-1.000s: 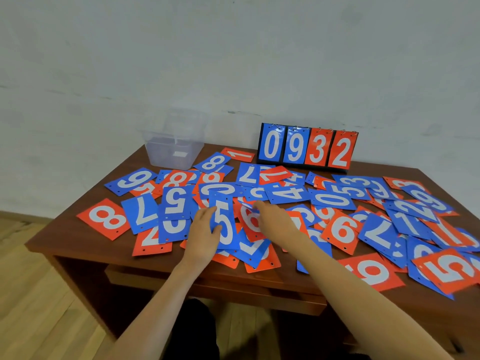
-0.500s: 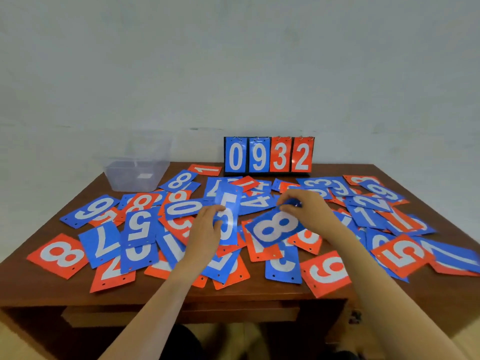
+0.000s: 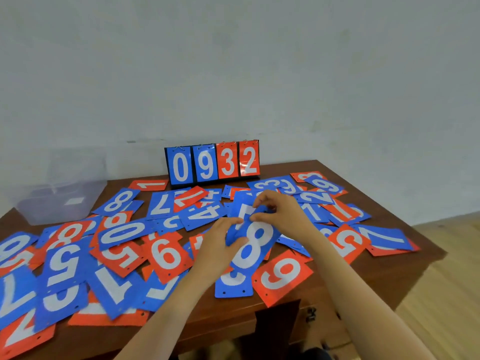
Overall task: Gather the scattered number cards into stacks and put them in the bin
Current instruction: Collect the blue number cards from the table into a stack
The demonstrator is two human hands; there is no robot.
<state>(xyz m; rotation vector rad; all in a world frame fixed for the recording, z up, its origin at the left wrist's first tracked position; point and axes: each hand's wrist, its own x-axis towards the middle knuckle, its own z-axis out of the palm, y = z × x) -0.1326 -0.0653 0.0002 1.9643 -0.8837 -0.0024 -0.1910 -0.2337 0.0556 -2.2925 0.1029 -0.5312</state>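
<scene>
Several blue and red number cards lie scattered and overlapping on the brown wooden table. Above the middle of the table, my left hand and my right hand hold two blue cards together. The blue 8 card lies in front and a blue 5 card sits behind it. My left hand grips their left edge while my right hand pinches the top of the 8. The clear plastic bin stands at the table's far left corner.
A flip scoreboard reading 0932 stands at the back edge against the grey wall. A red 6 card lies near the front edge. Wooden floor shows on the right, past the table's edge.
My right hand has lifted the blue 8 card and brought it left onto the blue 5 card in my left hand. The camera view shifted left and up.
</scene>
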